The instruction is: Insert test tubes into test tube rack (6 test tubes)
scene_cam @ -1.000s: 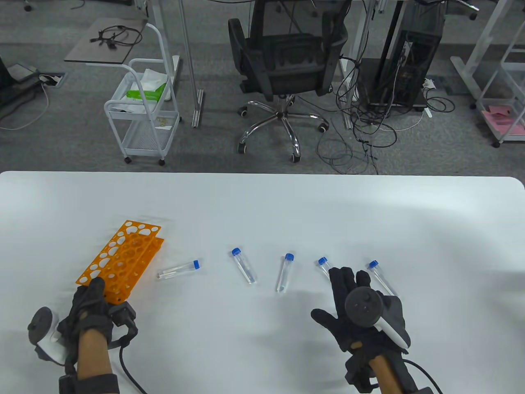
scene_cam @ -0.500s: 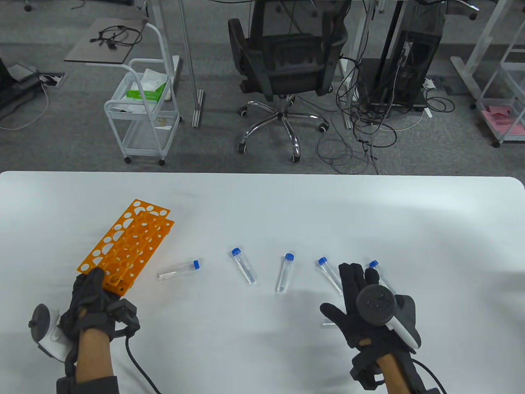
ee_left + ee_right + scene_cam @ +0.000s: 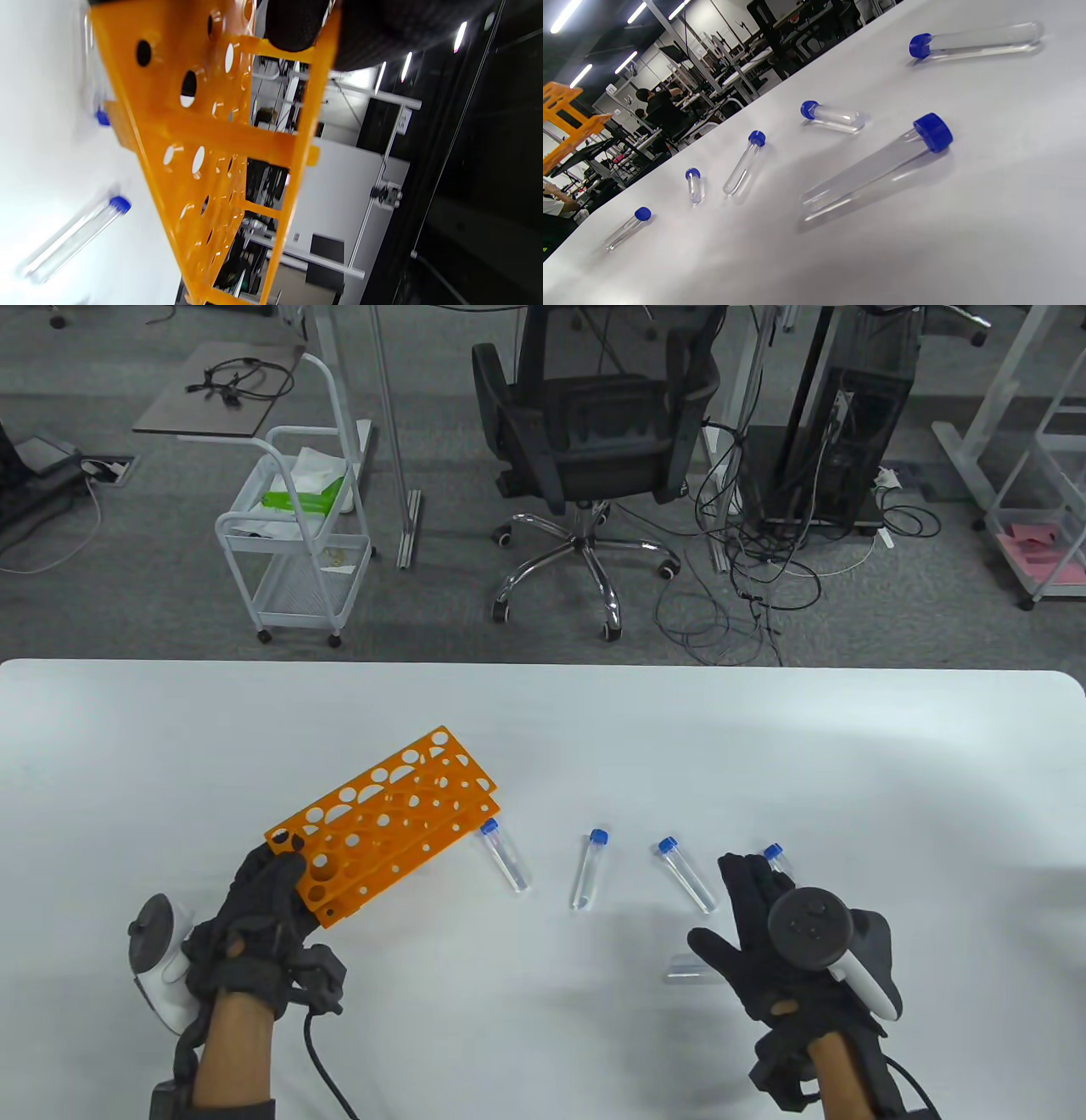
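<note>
We grip the orange rack (image 3: 386, 819) in our left hand (image 3: 254, 912), lifted over one tube near the white worktop's (image 3: 594, 712) front edge. Our right hand (image 3: 785, 950), fingers relaxed, half hides two tubes (image 3: 689, 967). Office chair (image 3: 594, 432) behind.

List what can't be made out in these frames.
- Table view: the orange rack in the left hand hides one tube.
- Table view: the right hand covers most of two tubes, so contact is unclear.
- Left wrist view: blurred; only fingertips show.
- Right wrist view: the hand is absent.
</note>
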The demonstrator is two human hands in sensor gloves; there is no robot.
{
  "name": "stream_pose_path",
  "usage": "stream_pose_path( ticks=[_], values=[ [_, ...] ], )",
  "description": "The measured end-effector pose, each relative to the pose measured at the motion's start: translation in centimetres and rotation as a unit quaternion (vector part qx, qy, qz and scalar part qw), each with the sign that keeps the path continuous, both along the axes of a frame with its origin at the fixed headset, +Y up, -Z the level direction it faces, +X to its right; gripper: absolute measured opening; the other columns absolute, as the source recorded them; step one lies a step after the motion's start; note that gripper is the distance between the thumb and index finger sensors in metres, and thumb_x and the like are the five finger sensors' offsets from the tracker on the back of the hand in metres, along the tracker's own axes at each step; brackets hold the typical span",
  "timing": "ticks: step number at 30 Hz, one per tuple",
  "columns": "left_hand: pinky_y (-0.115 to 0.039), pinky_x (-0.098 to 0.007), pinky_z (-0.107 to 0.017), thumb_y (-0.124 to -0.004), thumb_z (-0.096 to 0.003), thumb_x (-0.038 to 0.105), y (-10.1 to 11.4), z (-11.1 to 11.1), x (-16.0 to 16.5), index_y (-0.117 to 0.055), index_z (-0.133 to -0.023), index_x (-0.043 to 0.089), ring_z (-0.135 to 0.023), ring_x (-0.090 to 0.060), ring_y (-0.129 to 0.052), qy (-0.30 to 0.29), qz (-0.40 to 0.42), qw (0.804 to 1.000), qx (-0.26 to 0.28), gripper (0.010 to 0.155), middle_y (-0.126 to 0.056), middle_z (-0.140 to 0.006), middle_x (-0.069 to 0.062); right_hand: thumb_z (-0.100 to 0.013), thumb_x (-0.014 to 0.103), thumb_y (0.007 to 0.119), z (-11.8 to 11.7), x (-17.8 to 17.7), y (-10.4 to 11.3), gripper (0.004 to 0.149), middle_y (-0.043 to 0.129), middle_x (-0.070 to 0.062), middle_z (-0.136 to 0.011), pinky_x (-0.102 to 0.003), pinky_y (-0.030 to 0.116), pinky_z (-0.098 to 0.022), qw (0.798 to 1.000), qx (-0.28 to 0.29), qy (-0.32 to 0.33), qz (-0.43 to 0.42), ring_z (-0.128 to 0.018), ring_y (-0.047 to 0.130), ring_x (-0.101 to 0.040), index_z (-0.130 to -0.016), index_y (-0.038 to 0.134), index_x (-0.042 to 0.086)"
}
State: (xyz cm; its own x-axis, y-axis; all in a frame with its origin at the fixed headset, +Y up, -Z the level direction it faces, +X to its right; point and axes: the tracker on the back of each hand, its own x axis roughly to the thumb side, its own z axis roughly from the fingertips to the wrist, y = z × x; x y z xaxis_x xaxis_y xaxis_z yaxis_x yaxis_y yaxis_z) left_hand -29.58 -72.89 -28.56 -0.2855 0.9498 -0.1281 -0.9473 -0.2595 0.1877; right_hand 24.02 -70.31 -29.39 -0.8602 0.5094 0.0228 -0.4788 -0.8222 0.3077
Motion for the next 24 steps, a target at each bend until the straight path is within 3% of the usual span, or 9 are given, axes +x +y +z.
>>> stream_pose_path(
  ticks=[7,12,17,24],
  values=[
    [-0.086,-0.048,-0.051,-0.074,-0.0485,0.042,1.7,0.5,3.7,-0.056,-0.098,0.017,-0.079,-0.045,-0.084,-0.094,-0.023,0.995,0.025,0.058,-0.035,-0.111,-0.023,-0.035,0.082,0.055,-0.5,1.2,-0.6,0.096,0.026,-0.007,-0.121,-0.067,0.048,-0.071,0.999,-0.025,-0.025,0.011,-0.112,0.037,-0.046,-0.111,0.027,0.030],
    [-0.087,-0.047,-0.051,-0.074,-0.0481,0.042,2.1,0.8,6.7,-0.057,-0.098,0.017,-0.079,-0.044,-0.084,-0.148,-0.038,0.988,0.022,0.058,-0.035,-0.112,-0.023,-0.043,0.069,0.070,-0.9,1.9,-1.1,0.088,0.039,-0.008,-0.119,-0.062,0.055,-0.072,0.997,-0.043,-0.049,0.052,-0.109,0.049,-0.042,-0.109,0.033,0.025],
    [-0.086,-0.048,-0.051,-0.074,-0.0481,0.041,1.6,0.9,9.3,-0.057,-0.098,0.017,-0.079,-0.045,-0.084,-0.191,-0.045,0.981,0.004,0.058,-0.034,-0.111,-0.023,-0.044,0.055,0.080,-1.4,1.9,-1.8,0.080,0.048,-0.005,-0.116,-0.057,0.062,-0.071,0.986,-0.056,-0.066,0.142,-0.105,0.062,-0.037,-0.107,0.040,0.027],
    [-0.086,-0.048,-0.051,-0.074,-0.0481,0.041,1.2,1.0,11.2,-0.057,-0.098,0.017,-0.079,-0.045,-0.084,-0.225,-0.060,0.973,-0.006,0.058,-0.034,-0.111,-0.023,-0.042,0.047,0.088,-2.0,1.2,-3.3,0.074,0.063,0.002,-0.110,-0.052,0.070,-0.067,0.967,-0.064,-0.056,0.239,-0.098,0.076,-0.029,-0.104,0.049,0.036]
  ],
)
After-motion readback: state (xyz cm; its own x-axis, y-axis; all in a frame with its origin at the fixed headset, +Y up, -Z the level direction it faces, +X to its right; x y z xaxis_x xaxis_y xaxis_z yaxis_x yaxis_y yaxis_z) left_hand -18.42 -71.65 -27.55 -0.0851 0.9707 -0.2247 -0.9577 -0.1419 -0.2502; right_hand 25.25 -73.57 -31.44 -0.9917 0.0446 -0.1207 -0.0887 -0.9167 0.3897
